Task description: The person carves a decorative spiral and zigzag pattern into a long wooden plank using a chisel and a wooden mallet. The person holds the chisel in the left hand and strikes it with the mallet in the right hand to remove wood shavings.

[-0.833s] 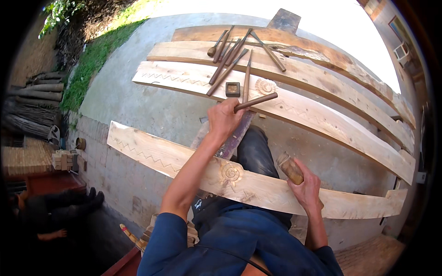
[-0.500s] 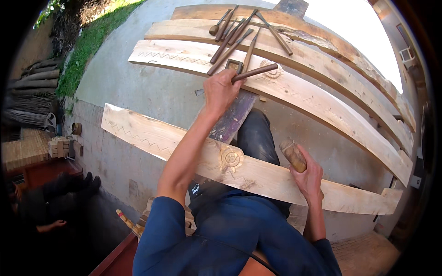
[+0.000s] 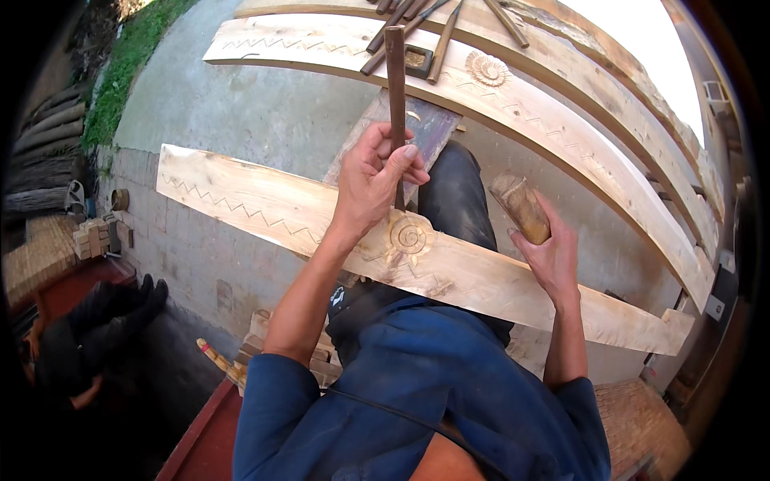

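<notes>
My left hand (image 3: 375, 178) is closed round a carving chisel (image 3: 395, 88) with a long brown handle. The chisel stands nearly upright, its lower end by the far edge of a carved spiral flower (image 3: 409, 236); I cannot tell whether it touches. That flower is on a pale wooden board (image 3: 241, 210) lying across my lap, with a zigzag line along its left part. My right hand (image 3: 555, 256) grips a short, worn wooden mallet (image 3: 521, 207) above the board, right of the flower and apart from the chisel.
Beyond lies a second pale board (image 3: 553, 136) with a carved rosette (image 3: 487, 69) and zigzags. Several chisels (image 3: 446, 44) and a dark-framed small block (image 3: 416, 61) rest there. A paint-stained plank (image 3: 433, 120) runs under my board. Another person (image 3: 76, 337) is at lower left.
My left hand has come nearer, bringing the chisel from lying slanted over the far board to upright by the carved flower. My right hand with the mallet has shifted slightly up and right.
</notes>
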Demonstrator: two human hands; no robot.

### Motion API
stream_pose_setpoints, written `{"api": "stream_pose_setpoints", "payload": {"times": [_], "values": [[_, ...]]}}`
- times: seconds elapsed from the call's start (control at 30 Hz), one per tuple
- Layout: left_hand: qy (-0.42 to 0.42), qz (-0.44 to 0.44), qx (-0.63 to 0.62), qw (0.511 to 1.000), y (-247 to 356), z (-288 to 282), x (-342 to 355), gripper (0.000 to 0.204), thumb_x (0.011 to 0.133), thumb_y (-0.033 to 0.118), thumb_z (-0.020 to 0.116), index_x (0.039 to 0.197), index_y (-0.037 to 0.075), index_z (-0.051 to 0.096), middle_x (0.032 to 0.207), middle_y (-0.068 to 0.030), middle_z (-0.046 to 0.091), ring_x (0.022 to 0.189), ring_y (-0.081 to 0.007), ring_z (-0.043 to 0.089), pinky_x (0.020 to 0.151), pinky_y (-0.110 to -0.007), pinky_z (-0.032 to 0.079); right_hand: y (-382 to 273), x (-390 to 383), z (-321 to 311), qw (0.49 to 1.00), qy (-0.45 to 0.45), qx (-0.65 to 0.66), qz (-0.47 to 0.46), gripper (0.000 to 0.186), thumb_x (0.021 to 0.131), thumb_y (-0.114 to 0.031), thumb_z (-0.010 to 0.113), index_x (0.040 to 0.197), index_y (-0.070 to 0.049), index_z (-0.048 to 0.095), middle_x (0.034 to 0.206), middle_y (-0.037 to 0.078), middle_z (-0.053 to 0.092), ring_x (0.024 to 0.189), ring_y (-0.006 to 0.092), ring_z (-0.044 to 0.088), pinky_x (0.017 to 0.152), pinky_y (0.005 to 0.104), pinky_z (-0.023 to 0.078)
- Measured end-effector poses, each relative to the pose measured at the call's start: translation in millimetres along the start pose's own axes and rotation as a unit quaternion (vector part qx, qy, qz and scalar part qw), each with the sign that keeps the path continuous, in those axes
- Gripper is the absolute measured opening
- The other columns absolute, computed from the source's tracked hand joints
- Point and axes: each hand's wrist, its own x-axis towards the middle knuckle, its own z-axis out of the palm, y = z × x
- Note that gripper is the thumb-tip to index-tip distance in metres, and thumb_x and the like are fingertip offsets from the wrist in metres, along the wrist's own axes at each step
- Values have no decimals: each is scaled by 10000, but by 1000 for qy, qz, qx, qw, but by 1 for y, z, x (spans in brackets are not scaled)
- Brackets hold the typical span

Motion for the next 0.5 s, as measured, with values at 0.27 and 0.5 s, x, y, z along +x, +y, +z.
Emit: {"api": "stream_pose_setpoints", "payload": {"times": [0.27,0.5], "values": [[-15,-18,-65,998,29,-34,-31,285,1139,305,531,1206,29,557,751,-123,701,620,-171,684,593,-266,554,-5,4,2,1000,10,-11,-15,677,784,-59,854,1424,-93,638,1199,191,767,1093,323,754,955,380,575],[-74,8,384,921,19,8,-71,214,1093,253,609,1087,44,660,683,-91,680,521,-189,607,526,-336,459,-11,7,5,1000,-1,-6,-10,680,782,-68,858,1425,-71,634,1189,193,773,1090,296,759,950,372,574]]}}
